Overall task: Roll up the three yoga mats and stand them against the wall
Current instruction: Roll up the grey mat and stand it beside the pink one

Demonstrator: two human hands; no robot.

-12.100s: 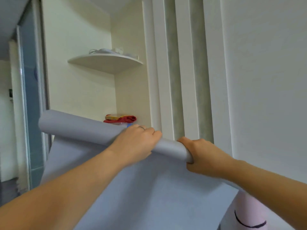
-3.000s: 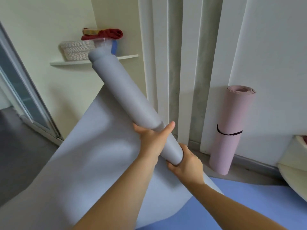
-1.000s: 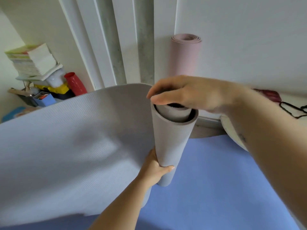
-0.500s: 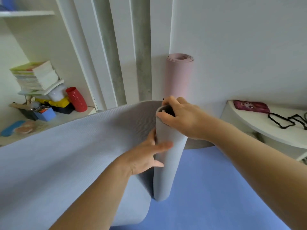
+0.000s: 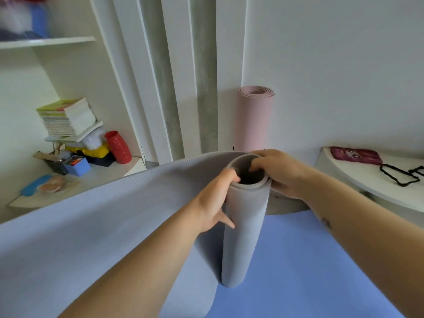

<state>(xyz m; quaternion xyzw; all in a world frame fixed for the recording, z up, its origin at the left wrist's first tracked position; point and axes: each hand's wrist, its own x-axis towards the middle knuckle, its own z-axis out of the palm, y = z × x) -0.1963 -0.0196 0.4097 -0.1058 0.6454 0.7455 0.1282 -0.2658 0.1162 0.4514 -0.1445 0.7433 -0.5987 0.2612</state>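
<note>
Both hands have shifted to the rim of the upright grey mat [image 5: 245, 237]. Left hand [image 5: 214, 200] hooks fingers inside; right hand [image 5: 275, 173] pinches the edge. Risk: loose sheet unwinding. Behind it, pink mat [image 5: 254, 118] stands against the wall [image 5: 332, 65].
</note>
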